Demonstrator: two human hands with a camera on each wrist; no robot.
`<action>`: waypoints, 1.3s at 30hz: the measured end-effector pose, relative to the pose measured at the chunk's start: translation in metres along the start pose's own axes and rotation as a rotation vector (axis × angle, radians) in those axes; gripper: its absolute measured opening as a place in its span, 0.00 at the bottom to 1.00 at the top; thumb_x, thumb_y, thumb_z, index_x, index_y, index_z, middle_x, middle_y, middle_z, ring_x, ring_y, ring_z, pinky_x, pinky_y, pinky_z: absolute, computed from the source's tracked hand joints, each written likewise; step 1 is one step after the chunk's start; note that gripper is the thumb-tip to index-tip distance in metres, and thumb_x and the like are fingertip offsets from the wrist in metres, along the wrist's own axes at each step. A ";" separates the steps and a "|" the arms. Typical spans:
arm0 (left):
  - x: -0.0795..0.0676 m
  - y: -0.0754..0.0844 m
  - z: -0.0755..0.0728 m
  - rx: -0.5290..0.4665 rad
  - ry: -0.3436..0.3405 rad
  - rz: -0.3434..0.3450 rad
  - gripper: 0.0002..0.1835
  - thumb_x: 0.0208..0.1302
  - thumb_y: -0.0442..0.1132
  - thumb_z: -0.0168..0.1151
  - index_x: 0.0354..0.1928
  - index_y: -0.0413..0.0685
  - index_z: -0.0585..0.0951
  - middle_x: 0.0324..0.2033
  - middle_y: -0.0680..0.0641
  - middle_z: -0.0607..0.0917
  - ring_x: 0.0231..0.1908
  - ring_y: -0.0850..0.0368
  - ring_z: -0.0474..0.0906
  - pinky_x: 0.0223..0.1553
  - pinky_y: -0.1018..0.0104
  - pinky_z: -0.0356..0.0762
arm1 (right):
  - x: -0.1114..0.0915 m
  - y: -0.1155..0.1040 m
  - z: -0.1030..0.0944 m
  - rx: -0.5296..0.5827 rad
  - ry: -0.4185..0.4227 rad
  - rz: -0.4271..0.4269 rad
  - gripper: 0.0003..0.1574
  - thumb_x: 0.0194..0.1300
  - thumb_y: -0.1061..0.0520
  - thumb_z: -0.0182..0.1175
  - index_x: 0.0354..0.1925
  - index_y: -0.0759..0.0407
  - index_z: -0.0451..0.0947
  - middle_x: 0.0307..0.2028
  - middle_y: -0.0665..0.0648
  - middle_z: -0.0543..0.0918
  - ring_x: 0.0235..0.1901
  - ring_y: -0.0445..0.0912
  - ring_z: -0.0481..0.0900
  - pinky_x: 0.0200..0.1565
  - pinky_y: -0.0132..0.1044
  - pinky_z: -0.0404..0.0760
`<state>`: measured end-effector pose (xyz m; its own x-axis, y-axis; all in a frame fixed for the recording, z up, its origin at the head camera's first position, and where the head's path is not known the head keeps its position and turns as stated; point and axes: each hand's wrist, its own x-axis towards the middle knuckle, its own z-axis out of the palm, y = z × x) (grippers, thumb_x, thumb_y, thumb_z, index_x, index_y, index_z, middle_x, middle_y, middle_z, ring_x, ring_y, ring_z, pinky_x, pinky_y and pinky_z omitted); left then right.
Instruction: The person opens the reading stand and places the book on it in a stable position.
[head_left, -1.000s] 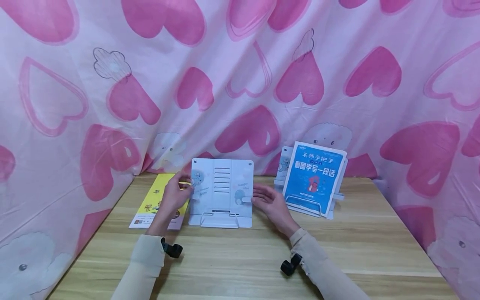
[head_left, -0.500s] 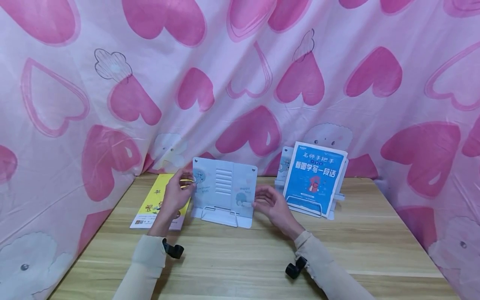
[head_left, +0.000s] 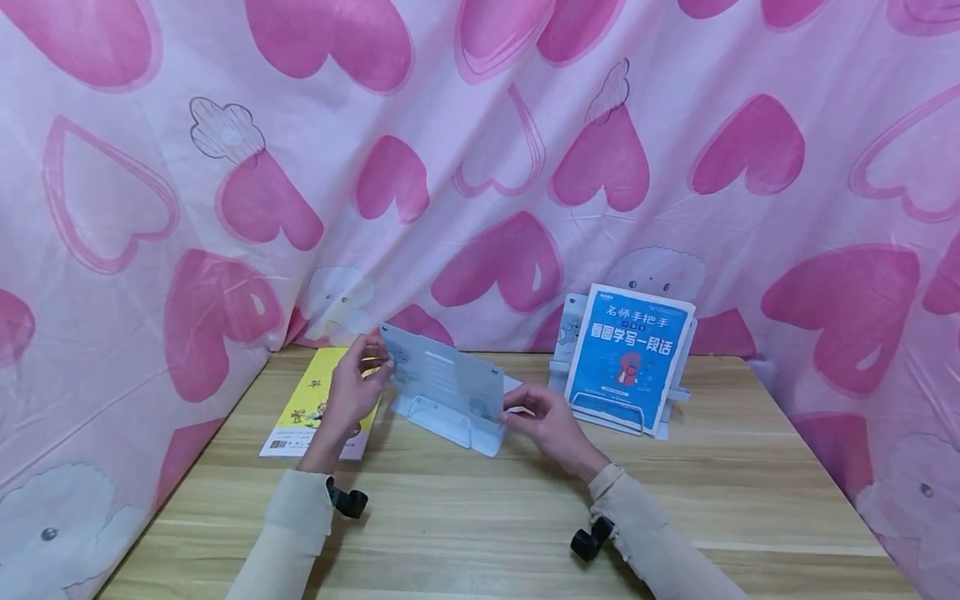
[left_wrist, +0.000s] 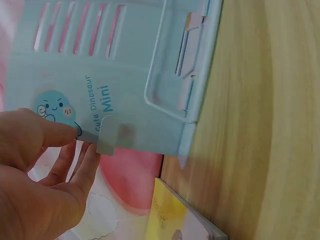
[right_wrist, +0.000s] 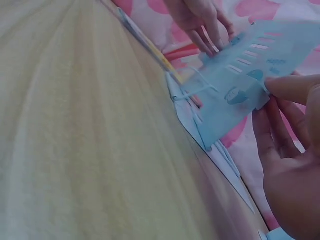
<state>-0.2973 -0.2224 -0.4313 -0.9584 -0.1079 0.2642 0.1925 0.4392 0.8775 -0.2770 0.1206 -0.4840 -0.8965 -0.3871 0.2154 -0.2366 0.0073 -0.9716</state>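
Observation:
A pale blue metal book stand with slots, dinosaur prints and a wire page holder stands at an angle on the table, its panel tilted over its base plate. My left hand pinches the panel's left edge. In the left wrist view, the thumb lies on the front beside the "Mini" print, with fingers behind. At the opposite edge, my right hand pinches the panel near the side tab. The right wrist view shows that thumb in front and fingers underneath.
Under and beside my left forearm lies a yellow book. To the right, a blue-covered book leans on a second stand. A pink heart-print curtain hangs behind the wooden table.
The stand has turned, its right side coming toward me. Its panel has tipped and looks much lower. My right hand has closed in on the right edge; the left has barely moved.

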 end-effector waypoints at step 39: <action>-0.006 0.030 0.011 -0.202 0.055 0.161 0.21 0.76 0.53 0.69 0.65 0.56 0.83 0.76 0.54 0.75 0.66 0.44 0.85 0.71 0.43 0.79 | 0.006 0.000 0.018 -0.326 -0.146 0.055 0.18 0.78 0.56 0.66 0.63 0.47 0.86 0.61 0.48 0.87 0.66 0.49 0.82 0.71 0.49 0.82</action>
<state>-0.2883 -0.1990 -0.4108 -0.9003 -0.1021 0.4230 0.3846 0.2684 0.8832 -0.2756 0.1020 -0.4849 -0.8540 -0.5052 0.1242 -0.3173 0.3167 -0.8939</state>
